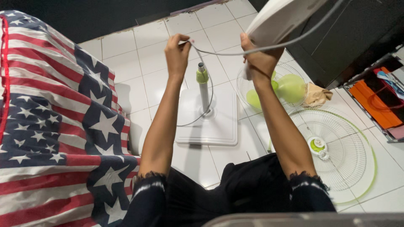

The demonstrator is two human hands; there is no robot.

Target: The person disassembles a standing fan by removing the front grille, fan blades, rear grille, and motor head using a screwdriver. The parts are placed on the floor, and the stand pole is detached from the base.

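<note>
White, green and stripes around the hands

Left hand [177, 51] is pinching a grey cord [235, 52]; below it a white base [207, 122] is showing a green collar [202, 76]. Beside the right hand [260, 56], green blades [290, 87]; far left, red-white striped, starred navy cloth [54, 126].

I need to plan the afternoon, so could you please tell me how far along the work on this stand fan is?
Done: the square base stands on the tiles with its pole upright. In hand: the left hand pinches the grey cord and the right hand grips the white fan body above the pole. Left: the green blades and both wire grilles lie loose on the floor, unmounted.
</note>
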